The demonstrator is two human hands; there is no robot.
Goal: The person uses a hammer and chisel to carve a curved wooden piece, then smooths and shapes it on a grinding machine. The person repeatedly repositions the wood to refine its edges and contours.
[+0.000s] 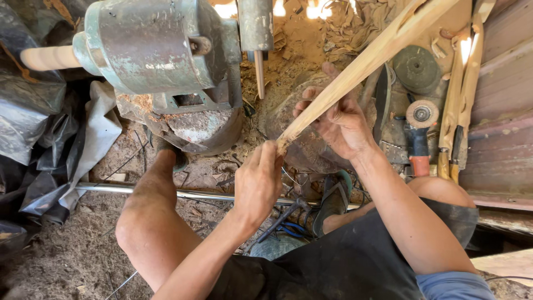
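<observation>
Above the sawdust floor, right hand [341, 119] grips a long pale wood strip [366, 61] mid-shaft while left hand [258, 180] pinches its frayed lower tip; likely light, stiff, splintery, best held mid-shaft.

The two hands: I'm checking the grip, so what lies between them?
In the head view, only the near end of the wooden stick spans between them: the left hand pinches its frayed tip, and the right hand grips it just above.
</observation>
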